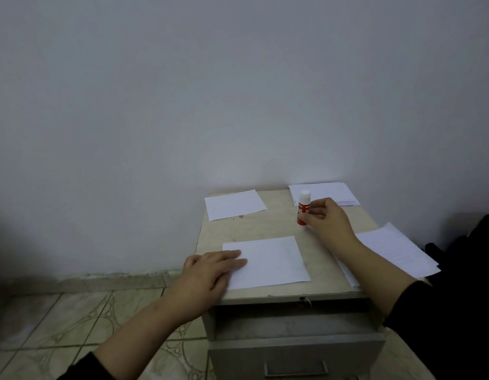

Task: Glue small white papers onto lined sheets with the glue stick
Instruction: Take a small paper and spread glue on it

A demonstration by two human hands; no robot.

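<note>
A red glue stick [303,206] with a white cap stands upright on the small beige cabinet top [279,229]. My right hand [327,219] grips its red body from the right side. A white paper [270,263] lies at the front middle of the top, and my left hand [210,272] rests flat on its left edge with fingers straight. Another white sheet [235,204] lies at the back left. A stack of lined sheets [396,249] sits at the right edge under my right forearm.
A second pile of sheets [328,193] lies at the back right against the wall. The cabinet's top drawer [295,349] stands pulled out below the front edge. Tiled floor [59,325] is to the left, and a dark object [473,242] sits at the far right.
</note>
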